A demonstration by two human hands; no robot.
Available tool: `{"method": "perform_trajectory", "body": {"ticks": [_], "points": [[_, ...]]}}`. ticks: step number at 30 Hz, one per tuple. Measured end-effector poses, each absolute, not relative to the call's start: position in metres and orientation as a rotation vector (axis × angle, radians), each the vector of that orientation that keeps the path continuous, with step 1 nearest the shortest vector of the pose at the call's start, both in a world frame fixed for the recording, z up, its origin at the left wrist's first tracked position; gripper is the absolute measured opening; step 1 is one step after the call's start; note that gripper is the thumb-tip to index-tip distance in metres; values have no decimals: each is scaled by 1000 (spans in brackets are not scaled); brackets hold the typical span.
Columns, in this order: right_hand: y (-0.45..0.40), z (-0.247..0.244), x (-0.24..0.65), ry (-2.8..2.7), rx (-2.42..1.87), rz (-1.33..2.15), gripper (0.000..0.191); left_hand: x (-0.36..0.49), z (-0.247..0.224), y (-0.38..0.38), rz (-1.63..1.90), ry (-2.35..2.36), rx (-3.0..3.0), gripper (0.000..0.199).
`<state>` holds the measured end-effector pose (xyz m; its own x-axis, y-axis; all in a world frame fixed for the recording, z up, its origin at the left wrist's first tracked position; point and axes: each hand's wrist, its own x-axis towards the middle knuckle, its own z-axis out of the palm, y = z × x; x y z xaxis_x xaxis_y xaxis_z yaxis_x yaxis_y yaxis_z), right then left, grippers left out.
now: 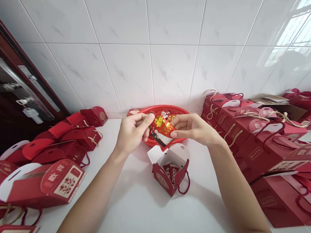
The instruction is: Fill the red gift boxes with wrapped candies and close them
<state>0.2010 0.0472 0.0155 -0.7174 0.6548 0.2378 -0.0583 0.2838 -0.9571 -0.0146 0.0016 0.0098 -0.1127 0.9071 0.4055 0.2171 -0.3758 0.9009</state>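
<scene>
Between my two hands is a red packet (166, 128) with yellow and gold print, held over the front part of a red plastic basket (156, 108). My left hand (135, 129) pinches its left side between thumb and fingers. On the right edge, the thumb and fingers of my right hand (190, 128) grip the same packet. More red printed packets show in the basket behind it. Just below my hands, an open red box (164, 180) with white inner flaps and a dark red cord handle stands on the white surface, with small red patterned packets inside.
Red gift boxes (69, 185) with cord handles cluster at the left, beside a dark door with a metal handle (17, 87). Many more red boxes (261, 151) are stacked at the right. A white tiled wall (171, 71) rises behind the basket.
</scene>
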Motion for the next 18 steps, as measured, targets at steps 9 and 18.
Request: {"method": "perform_trajectory", "body": {"ticks": [9, 18], "points": [[46, 15, 198, -2066, -579, 1275, 38, -11, 10, 0, 1400, 1341, 1711, 29], [47, 14, 201, -2456, -837, 1076, 9, -21, 12, -8, 774, 1582, 2066, 28]]}}
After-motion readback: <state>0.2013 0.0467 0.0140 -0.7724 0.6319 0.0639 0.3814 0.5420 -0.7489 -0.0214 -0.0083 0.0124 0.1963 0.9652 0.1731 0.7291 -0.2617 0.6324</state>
